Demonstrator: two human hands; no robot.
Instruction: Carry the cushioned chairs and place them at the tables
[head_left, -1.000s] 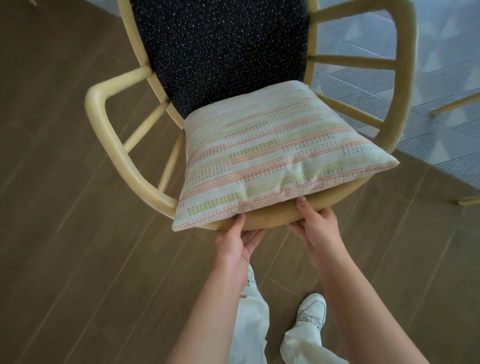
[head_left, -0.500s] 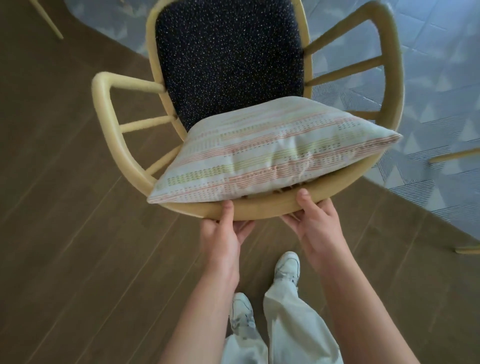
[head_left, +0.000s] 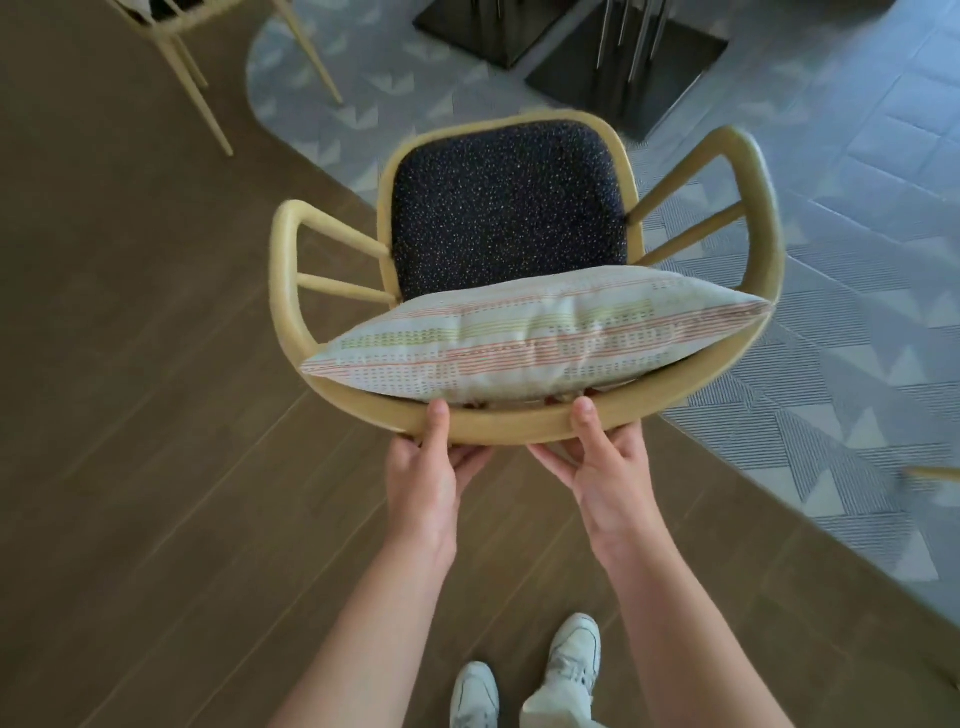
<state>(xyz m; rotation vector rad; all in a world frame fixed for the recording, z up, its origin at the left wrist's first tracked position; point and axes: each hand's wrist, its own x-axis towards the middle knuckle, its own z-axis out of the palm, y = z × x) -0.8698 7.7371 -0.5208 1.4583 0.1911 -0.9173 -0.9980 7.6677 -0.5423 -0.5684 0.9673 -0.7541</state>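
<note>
A person carries a chair (head_left: 524, 421) by the front rail of its seat, held clear of the wooden floor (head_left: 130, 415) at the edge of a patterned rug (head_left: 857, 312). The left hand (head_left: 426, 483) and right hand (head_left: 608, 478) both grip the rail, thumbs on top and fingers curled beneath. A striped cushion (head_left: 530, 338) lies loose on the seat against the dark backrest (head_left: 509, 208). To do this well, the seat should be kept level so the cushion stays put, and lowered gently near the table bases (head_left: 623, 47). The chair's legs are hidden under the seat; the tabletops and another chair (head_left: 176, 31) are cut off.
</note>
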